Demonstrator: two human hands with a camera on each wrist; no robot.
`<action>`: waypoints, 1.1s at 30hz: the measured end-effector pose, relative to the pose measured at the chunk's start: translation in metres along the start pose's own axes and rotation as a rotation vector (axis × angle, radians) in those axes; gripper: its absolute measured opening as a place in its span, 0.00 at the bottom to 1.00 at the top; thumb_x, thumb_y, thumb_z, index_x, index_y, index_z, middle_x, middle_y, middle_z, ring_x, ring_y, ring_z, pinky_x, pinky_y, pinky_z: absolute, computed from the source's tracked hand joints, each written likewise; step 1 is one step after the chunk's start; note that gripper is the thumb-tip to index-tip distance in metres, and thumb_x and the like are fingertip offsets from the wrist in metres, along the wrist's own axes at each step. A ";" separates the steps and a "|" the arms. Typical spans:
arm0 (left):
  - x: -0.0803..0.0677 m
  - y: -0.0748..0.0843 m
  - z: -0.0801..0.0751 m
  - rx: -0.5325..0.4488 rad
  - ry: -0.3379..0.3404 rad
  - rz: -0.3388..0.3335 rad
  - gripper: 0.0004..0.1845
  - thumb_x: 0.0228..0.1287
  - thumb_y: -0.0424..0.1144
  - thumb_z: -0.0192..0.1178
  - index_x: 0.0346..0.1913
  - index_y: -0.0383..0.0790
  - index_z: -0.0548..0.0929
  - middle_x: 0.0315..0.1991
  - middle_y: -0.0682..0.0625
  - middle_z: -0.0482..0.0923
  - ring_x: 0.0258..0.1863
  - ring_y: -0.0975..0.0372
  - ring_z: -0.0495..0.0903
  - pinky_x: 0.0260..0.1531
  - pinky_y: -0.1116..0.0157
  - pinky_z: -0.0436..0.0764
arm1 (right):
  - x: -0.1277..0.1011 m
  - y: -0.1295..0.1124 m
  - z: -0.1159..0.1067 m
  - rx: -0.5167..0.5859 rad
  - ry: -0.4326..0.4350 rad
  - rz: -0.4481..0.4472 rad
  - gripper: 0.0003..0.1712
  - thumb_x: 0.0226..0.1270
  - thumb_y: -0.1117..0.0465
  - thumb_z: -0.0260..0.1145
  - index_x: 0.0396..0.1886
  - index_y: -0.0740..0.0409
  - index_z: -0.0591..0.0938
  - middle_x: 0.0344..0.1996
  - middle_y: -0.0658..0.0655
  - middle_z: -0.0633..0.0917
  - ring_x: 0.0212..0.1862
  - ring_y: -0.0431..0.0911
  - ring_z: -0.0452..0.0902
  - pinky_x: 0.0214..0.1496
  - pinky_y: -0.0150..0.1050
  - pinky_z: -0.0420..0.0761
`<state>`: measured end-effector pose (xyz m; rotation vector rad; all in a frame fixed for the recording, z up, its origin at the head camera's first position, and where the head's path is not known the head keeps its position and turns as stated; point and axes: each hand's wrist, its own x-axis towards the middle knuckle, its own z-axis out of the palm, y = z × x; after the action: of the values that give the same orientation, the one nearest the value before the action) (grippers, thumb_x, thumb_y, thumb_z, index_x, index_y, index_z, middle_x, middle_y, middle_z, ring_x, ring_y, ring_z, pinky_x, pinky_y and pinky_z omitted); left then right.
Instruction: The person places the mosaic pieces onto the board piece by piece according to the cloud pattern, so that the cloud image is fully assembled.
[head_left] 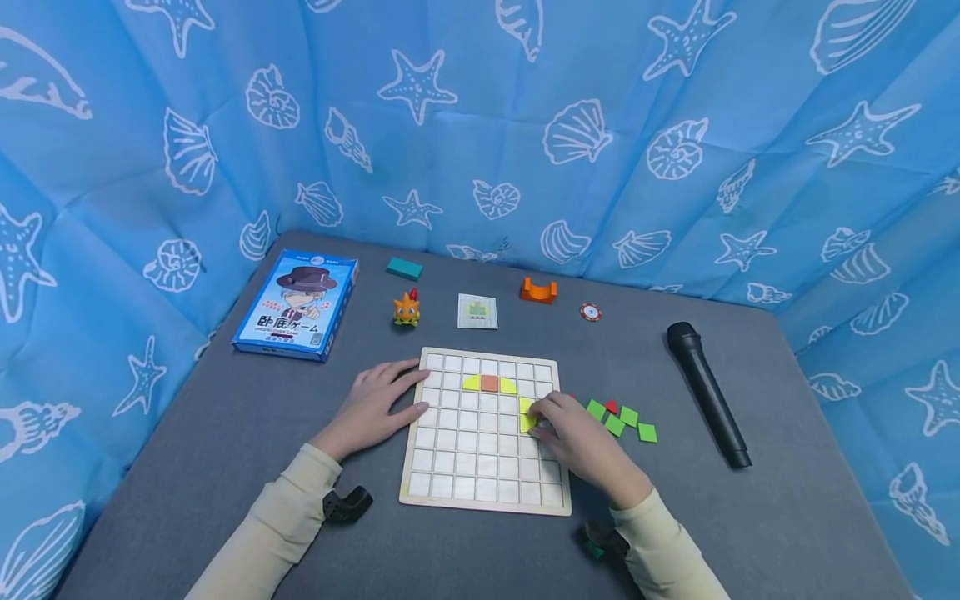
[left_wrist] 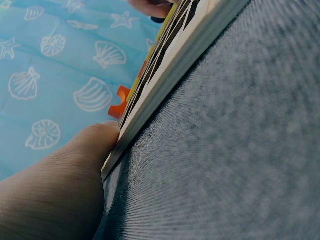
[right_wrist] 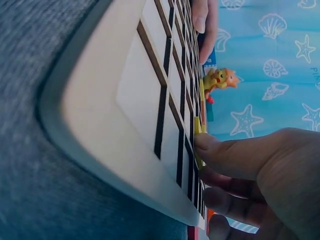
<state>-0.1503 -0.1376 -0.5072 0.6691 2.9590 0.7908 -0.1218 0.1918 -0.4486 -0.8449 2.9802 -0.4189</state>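
Your left hand, spread, apparently steadied the board — your right hand pinched a yellow tile on it.

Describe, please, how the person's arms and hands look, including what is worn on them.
The left hand and right hand are bare, without gloves. The left sleeve and right sleeve are long, plain and pale cream. A black, curved piece shows beside the left sleeve, another dark piece beside the right.
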 end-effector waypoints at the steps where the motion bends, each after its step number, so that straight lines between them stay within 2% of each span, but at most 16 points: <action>1: 0.000 0.000 0.000 0.000 -0.001 -0.001 0.32 0.68 0.63 0.49 0.71 0.58 0.64 0.72 0.51 0.60 0.70 0.52 0.59 0.65 0.43 0.56 | 0.000 0.000 0.000 -0.003 0.003 -0.006 0.14 0.58 0.60 0.73 0.43 0.52 0.82 0.39 0.48 0.80 0.40 0.38 0.74 0.43 0.36 0.79; 13: 0.000 0.001 0.001 0.000 -0.002 -0.002 0.32 0.68 0.63 0.49 0.71 0.58 0.64 0.72 0.51 0.59 0.70 0.51 0.59 0.65 0.43 0.55 | 0.001 0.000 -0.002 -0.021 -0.002 -0.042 0.14 0.58 0.61 0.73 0.44 0.51 0.83 0.39 0.47 0.81 0.42 0.40 0.74 0.45 0.37 0.79; 16: 0.000 0.000 0.002 0.004 0.000 -0.004 0.32 0.67 0.63 0.49 0.71 0.58 0.65 0.72 0.51 0.59 0.70 0.51 0.59 0.65 0.43 0.55 | -0.001 0.001 -0.003 -0.015 -0.008 -0.026 0.14 0.58 0.61 0.73 0.44 0.51 0.83 0.40 0.47 0.81 0.42 0.39 0.74 0.44 0.37 0.80; 20: 0.000 0.000 0.003 0.005 0.004 -0.004 0.32 0.67 0.63 0.49 0.71 0.58 0.65 0.72 0.51 0.60 0.70 0.51 0.59 0.65 0.43 0.55 | -0.006 0.005 -0.011 -0.004 -0.001 0.024 0.13 0.59 0.60 0.72 0.44 0.52 0.82 0.40 0.48 0.81 0.39 0.38 0.74 0.41 0.37 0.80; 25: 0.000 -0.001 0.003 0.005 0.006 -0.003 0.32 0.68 0.63 0.49 0.71 0.58 0.65 0.72 0.51 0.60 0.70 0.51 0.59 0.65 0.43 0.55 | -0.021 0.024 -0.027 0.008 0.068 0.090 0.12 0.60 0.62 0.70 0.44 0.56 0.83 0.38 0.52 0.81 0.38 0.43 0.76 0.38 0.40 0.79; 29: 0.000 -0.001 0.003 0.007 0.002 -0.005 0.32 0.67 0.63 0.49 0.71 0.58 0.65 0.72 0.51 0.60 0.70 0.51 0.59 0.65 0.43 0.55 | -0.038 0.045 -0.040 -0.004 0.093 0.195 0.12 0.62 0.62 0.69 0.45 0.59 0.83 0.38 0.55 0.81 0.38 0.46 0.77 0.37 0.45 0.78; 33: 0.001 -0.002 0.003 0.011 -0.002 -0.005 0.32 0.67 0.64 0.48 0.71 0.59 0.64 0.72 0.51 0.59 0.70 0.52 0.59 0.65 0.43 0.56 | -0.056 0.061 -0.048 -0.003 0.079 0.276 0.14 0.63 0.62 0.68 0.46 0.63 0.81 0.38 0.59 0.81 0.39 0.51 0.77 0.38 0.49 0.78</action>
<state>-0.1514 -0.1376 -0.5104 0.6629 2.9645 0.7732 -0.1091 0.2830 -0.4214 -0.4157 3.1057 -0.4464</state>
